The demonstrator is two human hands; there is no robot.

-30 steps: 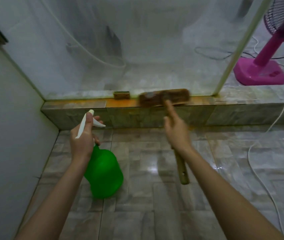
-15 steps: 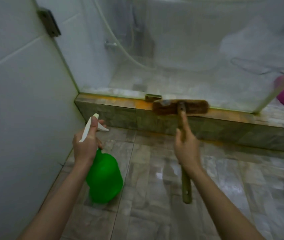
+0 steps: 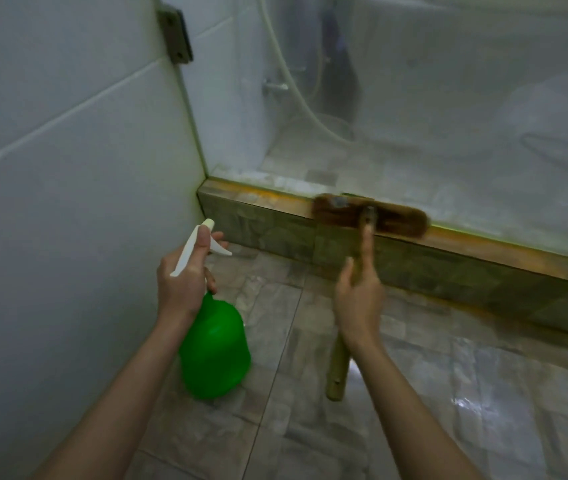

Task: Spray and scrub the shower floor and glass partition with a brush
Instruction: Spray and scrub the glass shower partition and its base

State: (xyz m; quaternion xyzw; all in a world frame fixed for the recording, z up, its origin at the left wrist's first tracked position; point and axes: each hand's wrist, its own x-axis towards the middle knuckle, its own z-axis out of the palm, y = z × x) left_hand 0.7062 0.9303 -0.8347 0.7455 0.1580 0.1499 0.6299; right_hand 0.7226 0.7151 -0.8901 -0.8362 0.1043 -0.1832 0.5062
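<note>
Green spray bottle (image 3: 214, 348) gripped in left hand (image 3: 183, 282), right hand (image 3: 358, 299) holding brush (image 3: 371, 218) on kerb (image 3: 275, 206)

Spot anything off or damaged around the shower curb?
Orange-brown staining runs along the curb top at the foot of the glass partition, where the brush sits, with a smear on the floor below. Nothing looks broken or spilled.

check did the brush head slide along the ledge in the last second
Yes. The brush head slid left along the ledge: it was right of the small glass clip, and now reaches past it.
</note>
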